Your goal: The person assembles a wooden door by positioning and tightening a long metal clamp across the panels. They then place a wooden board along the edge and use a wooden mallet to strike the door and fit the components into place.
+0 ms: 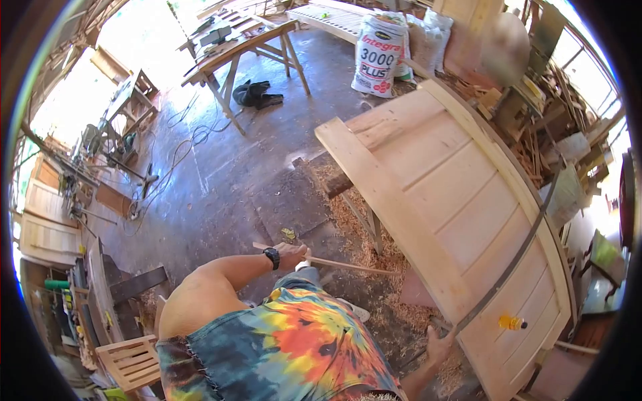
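Note:
My left hand (pixel 291 256), with a black watch on its wrist, is closed around a thin wooden strip (pixel 354 268). The strip runs rightward, above the shavings on the floor, toward a pale wooden panel door (pixel 428 194). At the door's near edge, my right hand (pixel 439 346) grips what looks like a long dark curved strip (pixel 513 269), which stretches across the door's face to its far side. My right fingers are only partly visible. On the door lies a small yellow bottle (pixel 512 323) with a dark cap. A wooden support (pixel 372 224) shows beneath the door.
Wood shavings (pixel 364 220) cover the floor beside the door. Beyond stand a wooden workbench (pixel 247 45) with tools and a printed white sack (pixel 379 57). Cables (pixel 194 137) trail over the floor. Scrap wood (pixel 535 127) is piled at right; a slatted wooden piece (pixel 130 363) is at lower left.

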`<state>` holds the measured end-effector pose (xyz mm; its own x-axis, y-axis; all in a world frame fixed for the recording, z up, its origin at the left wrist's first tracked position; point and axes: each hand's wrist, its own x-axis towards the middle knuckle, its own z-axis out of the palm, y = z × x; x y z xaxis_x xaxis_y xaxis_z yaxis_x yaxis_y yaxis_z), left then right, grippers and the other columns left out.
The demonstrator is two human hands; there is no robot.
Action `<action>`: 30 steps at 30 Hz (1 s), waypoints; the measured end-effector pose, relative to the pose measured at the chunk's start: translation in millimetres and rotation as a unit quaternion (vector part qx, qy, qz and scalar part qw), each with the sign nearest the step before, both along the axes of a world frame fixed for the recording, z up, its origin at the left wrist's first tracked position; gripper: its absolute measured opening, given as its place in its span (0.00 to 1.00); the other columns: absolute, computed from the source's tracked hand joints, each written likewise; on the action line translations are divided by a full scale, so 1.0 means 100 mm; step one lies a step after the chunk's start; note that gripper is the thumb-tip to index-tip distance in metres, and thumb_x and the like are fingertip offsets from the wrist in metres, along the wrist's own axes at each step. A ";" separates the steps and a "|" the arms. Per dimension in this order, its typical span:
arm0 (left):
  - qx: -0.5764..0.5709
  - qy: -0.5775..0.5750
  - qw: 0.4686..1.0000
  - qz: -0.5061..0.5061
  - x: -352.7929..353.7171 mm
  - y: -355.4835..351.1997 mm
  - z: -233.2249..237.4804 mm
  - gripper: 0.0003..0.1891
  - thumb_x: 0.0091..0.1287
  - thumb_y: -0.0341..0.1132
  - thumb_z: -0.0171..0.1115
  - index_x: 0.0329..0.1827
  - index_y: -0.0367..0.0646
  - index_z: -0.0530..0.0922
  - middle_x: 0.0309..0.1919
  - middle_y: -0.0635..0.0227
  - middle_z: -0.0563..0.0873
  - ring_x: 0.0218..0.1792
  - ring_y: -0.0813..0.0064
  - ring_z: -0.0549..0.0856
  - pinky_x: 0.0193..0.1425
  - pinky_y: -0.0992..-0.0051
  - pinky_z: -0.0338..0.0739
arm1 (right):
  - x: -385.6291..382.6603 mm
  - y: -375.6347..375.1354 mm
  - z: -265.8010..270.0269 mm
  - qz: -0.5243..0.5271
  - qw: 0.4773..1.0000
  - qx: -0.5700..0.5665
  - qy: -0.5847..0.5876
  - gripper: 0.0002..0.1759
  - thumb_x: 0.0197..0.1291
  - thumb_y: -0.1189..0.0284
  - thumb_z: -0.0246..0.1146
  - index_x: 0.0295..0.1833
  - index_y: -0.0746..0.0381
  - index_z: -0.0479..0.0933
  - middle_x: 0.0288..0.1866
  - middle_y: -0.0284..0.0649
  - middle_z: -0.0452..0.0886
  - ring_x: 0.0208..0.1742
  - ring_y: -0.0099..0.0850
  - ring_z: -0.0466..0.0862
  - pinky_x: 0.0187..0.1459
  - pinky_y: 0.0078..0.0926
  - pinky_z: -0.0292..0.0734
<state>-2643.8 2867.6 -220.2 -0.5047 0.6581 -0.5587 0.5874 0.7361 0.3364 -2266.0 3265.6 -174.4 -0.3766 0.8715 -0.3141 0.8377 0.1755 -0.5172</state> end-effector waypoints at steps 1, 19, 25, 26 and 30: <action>-0.005 -0.014 1.000 0.006 -0.09 -0.14 -0.10 0.14 0.71 0.44 0.54 0.49 0.44 0.72 0.37 0.54 0.86 0.42 0.49 0.86 0.40 0.53 0.78 | -0.23 -0.10 0.07 0.013 1.000 0.011 -0.020 0.55 0.48 0.64 0.76 0.77 0.69 0.54 0.75 0.60 0.62 0.77 0.49 0.62 0.75 0.39 0.57; 0.488 0.066 0.869 0.052 -2.18 -1.25 0.57 0.27 0.65 0.39 0.67 0.67 0.46 0.72 0.62 0.53 0.77 0.62 0.51 0.76 0.64 0.55 0.73 | -5.10 -3.15 -0.18 0.061 0.710 -0.560 0.422 0.17 0.73 0.65 0.55 0.62 0.57 0.71 0.50 0.37 0.83 0.48 0.32 0.83 0.52 0.39 0.80; 0.435 0.155 0.862 0.211 -3.48 -1.94 0.31 0.33 0.62 0.43 0.70 0.69 0.43 0.69 0.66 0.52 0.74 0.66 0.52 0.73 0.69 0.58 0.70 | -6.43 -2.96 -0.40 0.007 0.786 -0.454 0.421 0.18 0.73 0.58 0.54 0.60 0.55 0.72 0.48 0.37 0.84 0.45 0.31 0.84 0.43 0.33 0.82; 0.429 0.152 0.853 0.257 -3.77 -2.11 0.31 0.33 0.62 0.42 0.69 0.69 0.43 0.69 0.65 0.53 0.75 0.65 0.52 0.74 0.69 0.58 0.70 | -6.67 -2.93 -0.50 -0.016 0.785 -0.444 0.433 0.18 0.74 0.57 0.53 0.59 0.55 0.73 0.48 0.37 0.84 0.46 0.31 0.84 0.41 0.31 0.82; 0.384 0.194 0.857 0.283 -4.98 -2.69 0.40 0.31 0.62 0.40 0.68 0.68 0.42 0.70 0.64 0.53 0.76 0.58 0.54 0.80 0.63 0.61 0.75 | -7.67 -2.91 -0.82 -0.088 0.775 -0.467 0.417 0.18 0.73 0.56 0.53 0.56 0.56 0.75 0.46 0.38 0.85 0.45 0.31 0.85 0.41 0.30 0.83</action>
